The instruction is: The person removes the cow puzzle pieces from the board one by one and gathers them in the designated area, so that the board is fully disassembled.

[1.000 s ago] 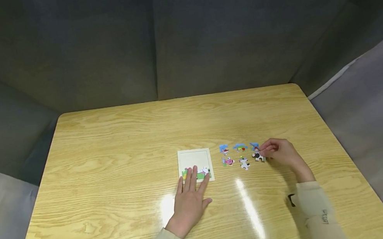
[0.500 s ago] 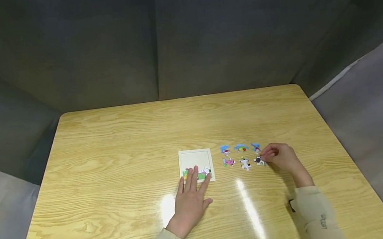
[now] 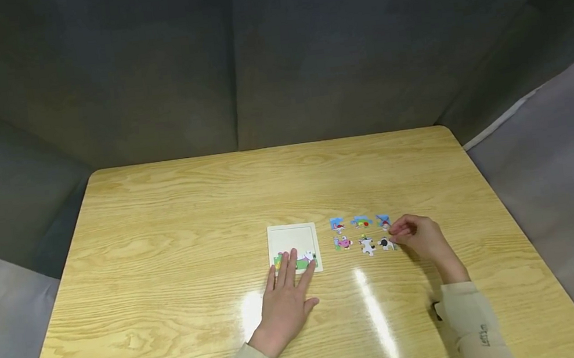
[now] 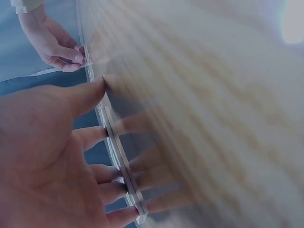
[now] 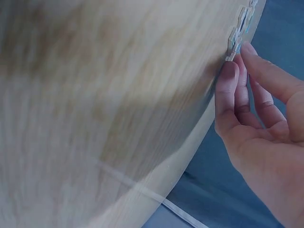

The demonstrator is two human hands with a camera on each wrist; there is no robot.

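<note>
My left hand (image 3: 283, 307) lies with straight, spread fingers over the near part of a white square puzzle tray (image 3: 293, 234). Under and beside those fingers, a row of fitted green and white puzzle pieces (image 3: 306, 260) shows along the tray's near side. To the right, my right hand (image 3: 423, 237) pinches the right edge of a black-and-white puzzle piece (image 3: 386, 244) low at the table. In the right wrist view, the thumb and fingertips of the right hand (image 5: 261, 99) meet at the edge of the puzzle piece (image 5: 231, 47).
Left of the pinched piece lie a white piece (image 3: 367, 245) and a pink piece (image 3: 343, 243). Behind them is a row of blue-topped pieces (image 3: 361, 221). All rest on the wood-grain table (image 3: 176, 225), with dark curtains (image 3: 149, 71) around its far and side edges.
The black-and-white piece has come down and left from beside the right blue-topped piece into line with the white one. My right hand moved slightly toward me; the left hand stayed still.
</note>
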